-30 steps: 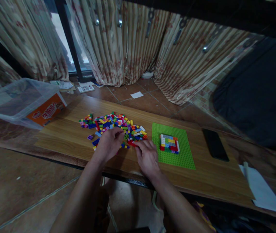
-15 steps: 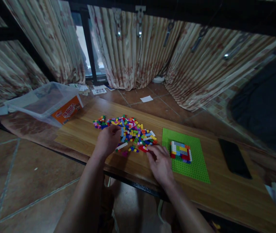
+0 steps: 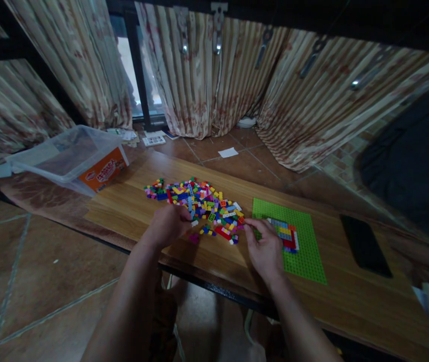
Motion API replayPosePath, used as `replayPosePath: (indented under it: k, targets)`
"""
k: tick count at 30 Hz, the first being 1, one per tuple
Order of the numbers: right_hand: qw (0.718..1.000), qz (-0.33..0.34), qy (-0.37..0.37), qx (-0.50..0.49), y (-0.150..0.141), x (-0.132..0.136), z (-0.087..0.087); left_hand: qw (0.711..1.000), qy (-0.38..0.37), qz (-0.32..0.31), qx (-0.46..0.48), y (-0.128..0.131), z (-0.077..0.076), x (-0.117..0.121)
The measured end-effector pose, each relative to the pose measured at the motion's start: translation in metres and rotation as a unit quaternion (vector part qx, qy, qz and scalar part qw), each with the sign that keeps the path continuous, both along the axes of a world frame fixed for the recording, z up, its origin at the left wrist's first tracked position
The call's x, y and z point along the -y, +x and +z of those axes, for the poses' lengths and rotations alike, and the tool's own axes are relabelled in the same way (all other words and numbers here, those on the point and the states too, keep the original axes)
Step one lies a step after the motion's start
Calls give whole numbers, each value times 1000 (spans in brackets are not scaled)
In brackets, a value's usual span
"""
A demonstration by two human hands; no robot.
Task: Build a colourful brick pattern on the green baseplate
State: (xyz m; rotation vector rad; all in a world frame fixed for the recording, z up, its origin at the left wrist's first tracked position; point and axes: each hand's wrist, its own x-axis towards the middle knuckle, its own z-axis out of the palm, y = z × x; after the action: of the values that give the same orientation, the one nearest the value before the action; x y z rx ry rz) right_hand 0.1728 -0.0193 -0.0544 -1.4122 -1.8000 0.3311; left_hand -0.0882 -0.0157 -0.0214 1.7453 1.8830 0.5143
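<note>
Loose toy building bricks (image 3: 202,198) of many colours lie in a heap on a wooden board. At the near left edge of the heap, my left hand (image 3: 171,223) is closed with its fingertips on a white brick (image 3: 194,222), most of which they cover. My right hand (image 3: 267,246) has thumb and forefinger together at the heap's right end, beside an orange brick (image 3: 241,220); anything between them is too small to make out. Behind that hand, a low multicoloured brick build (image 3: 288,236) sits on a green baseplate (image 3: 307,261), its left part hidden. A red brick (image 3: 222,233) lies between my hands.
A clear plastic box (image 3: 59,161) with an orange label stands beyond the board's left end. A black phone (image 3: 365,245) lies right of the baseplate on the wooden board (image 3: 350,296). Paper (image 3: 228,152) lies on the tiled floor near the curtains (image 3: 202,90).
My right hand has moved right and slightly up from the red brick to the orange one. My left hand has come down over the white brick. The view swung left earlier.
</note>
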Motion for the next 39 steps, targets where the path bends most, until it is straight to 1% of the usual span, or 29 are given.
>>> replayPosePath:
  k: [4,9,13,18,24,27,30,34,36,39]
  targets:
    - [1000,-12,6,17,4,-5,-2,998,-7,-3,-65,7,4,1]
    - [998,-14,16,59,5,-14,-3,988,-58,-8,-142,15,14,3]
    - [998,-9,15,53,2,-13,-3,985,-72,-5,-160,18,18,4]
    - [999,-4,26,38,-3,-5,1,981,-57,-25,-182,18,16,3]
    - [999,13,42,9,-9,1,4,982,-25,-28,-184,16,16,1]
    - [999,25,41,4,-9,5,5,987,-17,-19,-156,14,18,0]
    - [999,31,40,-4,-8,7,5,993,-34,-10,-114,9,19,0]
    - [999,31,34,-14,-5,7,4,996,-52,-15,-76,2,16,1]
    - [999,33,32,-15,-5,7,3,995,-58,-25,-76,1,14,3]
    - [999,33,29,-17,-5,7,3,992,-66,-31,-104,3,14,5]
